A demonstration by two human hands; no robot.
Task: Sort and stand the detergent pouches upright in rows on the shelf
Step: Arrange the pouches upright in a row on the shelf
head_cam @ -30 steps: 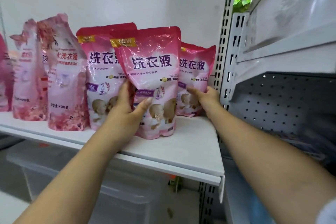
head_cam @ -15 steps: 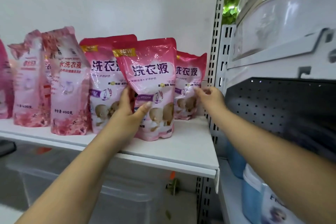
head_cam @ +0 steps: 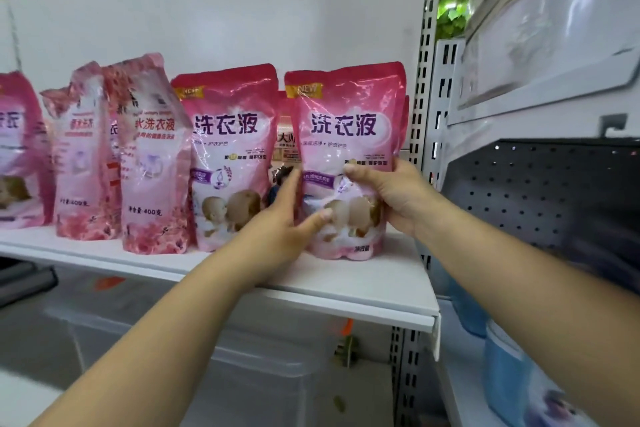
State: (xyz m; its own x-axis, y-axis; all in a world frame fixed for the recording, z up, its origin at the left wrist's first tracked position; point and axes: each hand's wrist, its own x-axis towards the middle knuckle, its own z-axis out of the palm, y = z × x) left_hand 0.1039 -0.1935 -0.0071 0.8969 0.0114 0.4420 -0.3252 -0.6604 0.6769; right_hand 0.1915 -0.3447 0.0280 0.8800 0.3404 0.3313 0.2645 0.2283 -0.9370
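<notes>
Both hands, left hand (head_cam: 277,236) and right hand (head_cam: 391,194), grip the upright pink pouch (head_cam: 346,135) at twelve o'clock on the shelf (head_cam: 363,281).

left arm: we see it bare from the lower edge of the view up to the wrist, with no sleeve, watch or band on the stretch that shows.
left hand (head_cam: 281,227): bare, no glove and no ring that we can make out; the thumbnail is short and plain.
right arm: also bare along its whole visible length, nothing worn at the wrist.
right hand (head_cam: 390,196): bare and ungloved; we find short, unpainted nails on the fingers that show.
clothing: we cannot tell what is worn, since no garment shows.
</notes>
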